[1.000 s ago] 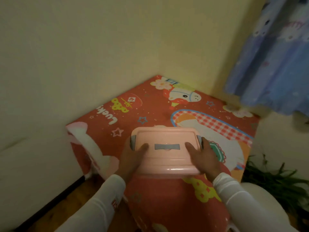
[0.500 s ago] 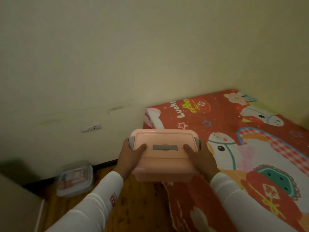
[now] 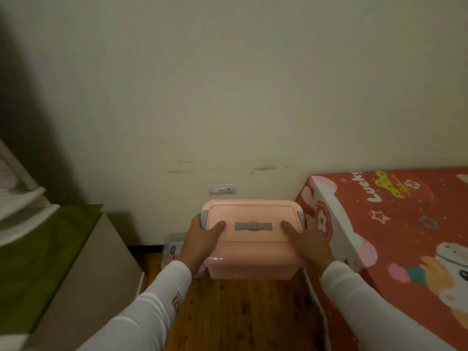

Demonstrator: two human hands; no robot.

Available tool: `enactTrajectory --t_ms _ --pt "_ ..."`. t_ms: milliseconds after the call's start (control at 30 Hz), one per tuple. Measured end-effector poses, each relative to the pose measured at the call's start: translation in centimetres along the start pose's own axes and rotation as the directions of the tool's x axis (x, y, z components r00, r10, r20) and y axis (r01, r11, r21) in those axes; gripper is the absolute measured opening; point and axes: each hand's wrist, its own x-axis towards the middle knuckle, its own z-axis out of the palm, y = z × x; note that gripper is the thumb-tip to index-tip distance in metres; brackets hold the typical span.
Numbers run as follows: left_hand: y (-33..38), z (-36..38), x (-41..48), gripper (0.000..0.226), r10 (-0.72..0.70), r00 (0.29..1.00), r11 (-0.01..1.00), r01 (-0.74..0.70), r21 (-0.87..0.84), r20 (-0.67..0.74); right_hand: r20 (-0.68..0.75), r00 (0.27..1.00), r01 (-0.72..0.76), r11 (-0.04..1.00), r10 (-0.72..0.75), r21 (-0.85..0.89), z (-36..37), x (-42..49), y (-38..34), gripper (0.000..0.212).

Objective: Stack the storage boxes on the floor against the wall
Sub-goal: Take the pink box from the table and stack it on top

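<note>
Far left: beige cabinet (image 3: 83, 269) w/ green top. Next, a clear plastic storage box (image 3: 174, 245) sits on the wooden floor (image 3: 240, 312) against the wall (image 3: 228, 97), mostly hidden behind our left hand (image 3: 202, 241). That hand grips the left end of the pink lidded plastic storage box (image 3: 253, 249) w/ grey latches, thumb on the lid. Our right hand (image 3: 307, 243) grips the right end likewise. We hold the pink box up off the floor, near the wall. Right: red cartoon-print mattress (image 3: 392, 236).

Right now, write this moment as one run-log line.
left hand: grips pink box | right hand: grips it | clear box: floor, by wall | unstacked
</note>
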Motion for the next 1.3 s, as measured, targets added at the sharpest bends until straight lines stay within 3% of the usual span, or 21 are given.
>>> enactTrajectory --t_ms 367,567,933,1133,1300 --pt "-3.9 -12.2 9.0 0.068 -0.040 0.999 0.999 0.040 0.006 -0.020 0.065 0.998 0.015 0.999 -0.012 -0.042 13.4 2.4 -8.4 0.070" --pt "-5.3 -13.5 13.3 0.081 -0.117 0.993 0.993 0.117 -0.009 -0.029 0.101 0.994 -0.030 0.995 0.039 -0.093 17.1 6.1 -9.8 0.059" --pt "-6.9 -13.6 23.6 0.055 -0.253 0.960 0.967 0.248 -0.054 -0.117 0.219 0.975 -0.013 0.996 0.033 -0.089 25.0 17.2 -11.2 0.064" --pt "-8.8 -14.2 28.1 0.064 -0.314 0.936 0.949 0.313 -0.035 -0.161 0.218 0.976 0.010 0.998 0.006 -0.070 28.9 20.7 -11.9 0.057" --pt "-10.8 -15.0 31.8 0.070 -0.323 0.940 0.946 0.323 -0.017 -0.112 0.241 0.969 -0.042 0.997 0.058 -0.072 31.7 22.4 -12.1 0.060"
